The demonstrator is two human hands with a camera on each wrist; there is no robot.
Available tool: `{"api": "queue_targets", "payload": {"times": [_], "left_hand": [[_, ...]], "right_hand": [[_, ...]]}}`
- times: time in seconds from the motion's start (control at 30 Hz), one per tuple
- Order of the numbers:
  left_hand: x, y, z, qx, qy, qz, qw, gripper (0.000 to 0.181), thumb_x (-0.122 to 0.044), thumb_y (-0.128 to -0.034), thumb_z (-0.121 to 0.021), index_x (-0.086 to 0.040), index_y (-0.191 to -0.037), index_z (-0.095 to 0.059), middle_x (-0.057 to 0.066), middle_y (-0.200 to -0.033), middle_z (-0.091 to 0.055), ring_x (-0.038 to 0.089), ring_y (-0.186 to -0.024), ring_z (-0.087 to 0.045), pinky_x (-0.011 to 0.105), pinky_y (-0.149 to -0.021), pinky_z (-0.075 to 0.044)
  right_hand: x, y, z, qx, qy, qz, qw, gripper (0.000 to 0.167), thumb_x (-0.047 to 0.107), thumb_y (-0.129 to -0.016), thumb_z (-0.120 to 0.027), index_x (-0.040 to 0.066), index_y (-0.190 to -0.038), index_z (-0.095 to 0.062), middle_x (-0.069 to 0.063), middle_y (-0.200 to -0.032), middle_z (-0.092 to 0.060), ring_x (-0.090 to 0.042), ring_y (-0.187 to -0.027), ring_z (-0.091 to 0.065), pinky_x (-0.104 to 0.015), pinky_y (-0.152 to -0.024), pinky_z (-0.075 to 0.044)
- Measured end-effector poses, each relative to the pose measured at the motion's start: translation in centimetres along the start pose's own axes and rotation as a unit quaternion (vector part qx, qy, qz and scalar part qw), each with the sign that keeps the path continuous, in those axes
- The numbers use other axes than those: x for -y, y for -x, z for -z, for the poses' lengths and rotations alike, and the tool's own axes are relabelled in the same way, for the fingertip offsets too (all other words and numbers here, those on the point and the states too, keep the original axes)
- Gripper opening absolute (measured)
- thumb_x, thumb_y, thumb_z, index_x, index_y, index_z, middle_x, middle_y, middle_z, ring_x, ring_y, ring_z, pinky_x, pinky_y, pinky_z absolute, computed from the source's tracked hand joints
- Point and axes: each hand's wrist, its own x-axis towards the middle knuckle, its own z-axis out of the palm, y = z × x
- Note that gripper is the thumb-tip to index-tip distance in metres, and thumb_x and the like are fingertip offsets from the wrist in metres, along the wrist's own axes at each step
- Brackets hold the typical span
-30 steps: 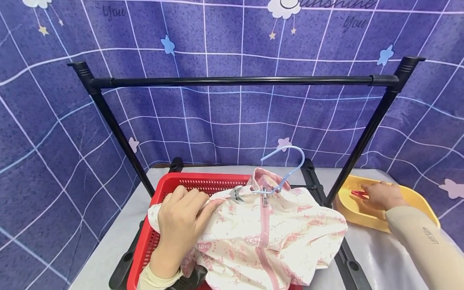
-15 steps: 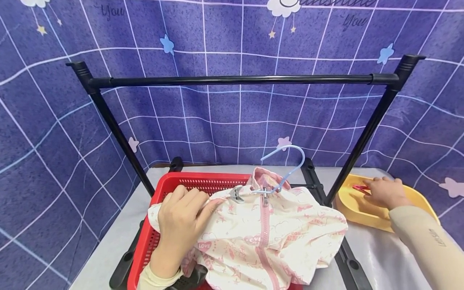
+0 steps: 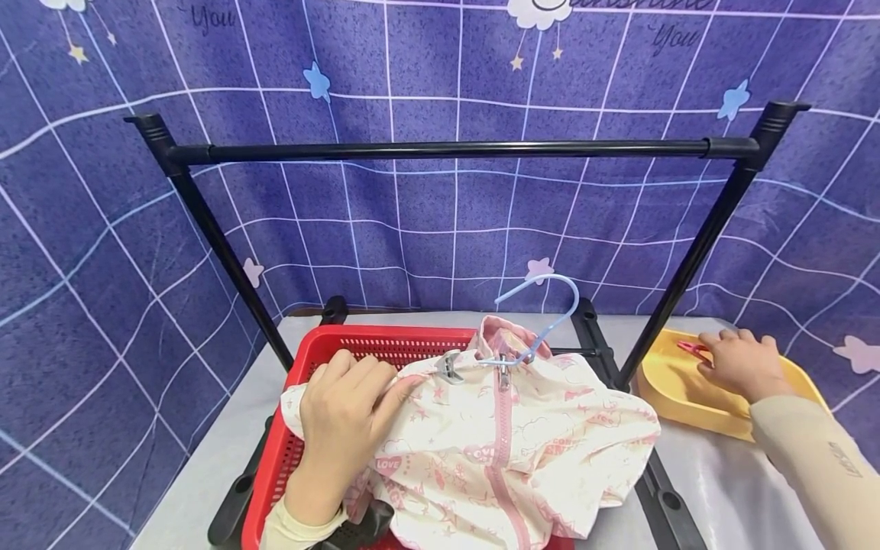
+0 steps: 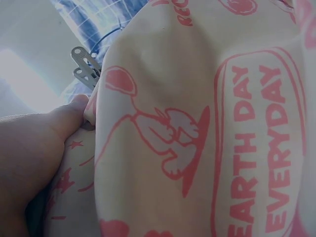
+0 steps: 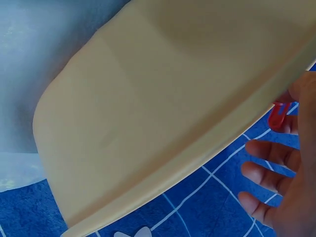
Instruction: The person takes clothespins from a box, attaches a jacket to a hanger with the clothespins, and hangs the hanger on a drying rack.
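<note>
A white jacket with pink prints [image 3: 454,466] and a pink zipper lies over the red basket [image 3: 406,333]. A light blue hanger [image 3: 572,294] sticks up out of its collar. My left hand [image 3: 344,416] grips the jacket's left shoulder; its fingertips are partly hidden in the fabric. Beside the collar, a grey clothespin [image 3: 450,367] is clipped on the shoulder and also shows behind the cloth in the left wrist view. Over the yellow tray [image 3: 687,412], my right hand [image 3: 745,367] pinches a red clothespin [image 5: 278,118] between thumb and forefinger, the other fingers spread.
A black rack bar [image 3: 447,150] spans above the basket on two slanted posts. Its black feet [image 3: 660,489] stand on the pale table cover [image 3: 729,481]. A dark object [image 3: 367,527] is at my left wrist. A purple gridded curtain [image 3: 412,229] hangs behind.
My right hand has shifted slightly right and up over the yellow tray, carrying the red clothespin with it. My left hand and the jacket stay in place.
</note>
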Motion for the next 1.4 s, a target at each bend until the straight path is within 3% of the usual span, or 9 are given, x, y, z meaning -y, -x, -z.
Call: {"api": "queue_targets", "payload": {"times": [0.7,0.97,1.4], "left_hand": [[-0.1,-0.1,-0.1,-0.002,0.002,-0.002,1.0,0.05,-0.047,-0.1023,-0.05,-0.013,-0.066,-0.053,0.0,-0.058,-0.047,0.023,-0.059,-0.042,0.037,-0.051,-0.033],[0.0,0.0,0.0,0.002,0.003,0.001,1.0,0.049,-0.047,-0.1024,-0.05,-0.013,-0.067,-0.055,0.0,-0.06,-0.049,0.023,-0.06,-0.043,0.036,-0.052,-0.033],[0.0,0.0,0.0,-0.002,0.003,-0.002,1.0,0.049,-0.047,-0.1023,-0.05,-0.013,-0.067,-0.054,-0.001,-0.059,-0.048,0.022,-0.059,-0.043,0.036,-0.052,-0.033]], "right_hand": [[0.4,1.1,0.5,-0.075,0.02,0.038,0.9963,0.036,0.029,-0.079,-0.072,0.005,-0.099,-0.055,-0.022,-0.088,-0.058,-0.043,-0.081,-0.054,-0.057,-0.064,-0.038],[0.8,1.4,0.1,-0.138,0.016,0.075,0.9875,0.034,0.027,-0.072,-0.074,0.007,-0.09,-0.054,-0.014,-0.075,-0.051,-0.04,-0.073,-0.054,-0.051,-0.057,-0.037],[1.9,1.6,0.7,-0.183,0.01,0.097,0.9783,0.036,0.025,-0.069,-0.074,0.005,-0.091,-0.054,-0.013,-0.073,-0.046,-0.041,-0.069,-0.051,-0.052,-0.056,-0.038]]}}
